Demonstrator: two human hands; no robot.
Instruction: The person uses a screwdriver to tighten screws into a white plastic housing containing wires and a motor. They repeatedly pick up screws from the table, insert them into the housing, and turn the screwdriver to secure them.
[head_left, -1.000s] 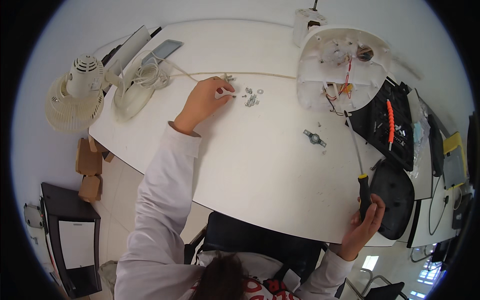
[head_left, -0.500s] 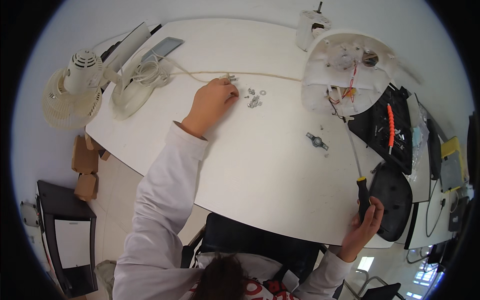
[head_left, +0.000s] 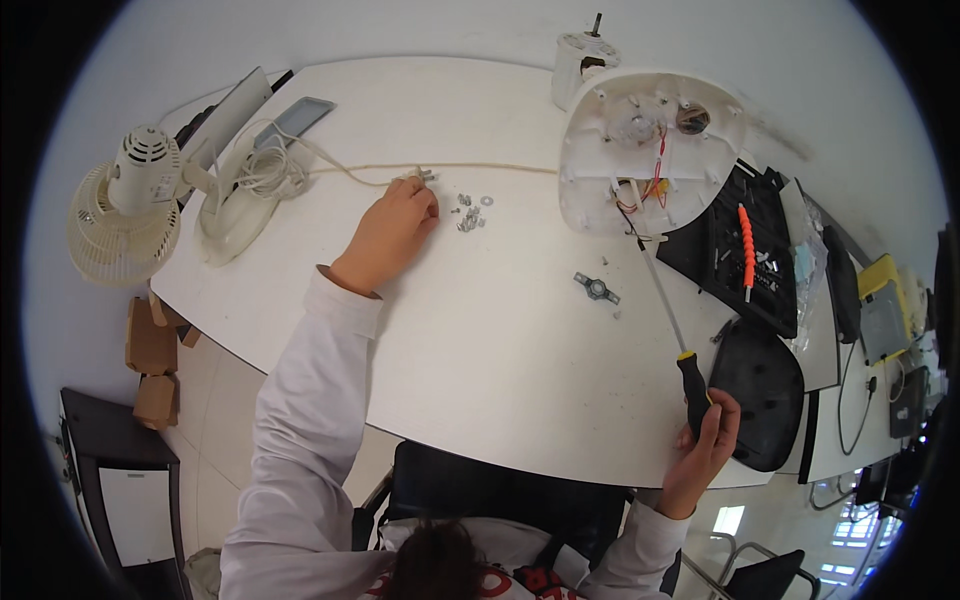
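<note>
Head view, centre: smooth white table [head_left: 480,330], edge bowed by the lens. Upper centre: small metal screws and washers [head_left: 470,214], loosely scattered, just right of left hand [head_left: 392,232], palm down, fingers curled together at a cream cord [head_left: 500,168]. Upper right: opened white plastic fan base [head_left: 640,150], red wires showing. Lower right: right hand [head_left: 705,440] clamped on black-handled screwdriver [head_left: 690,385], thin steel shaft angled up toward the base.
</note>
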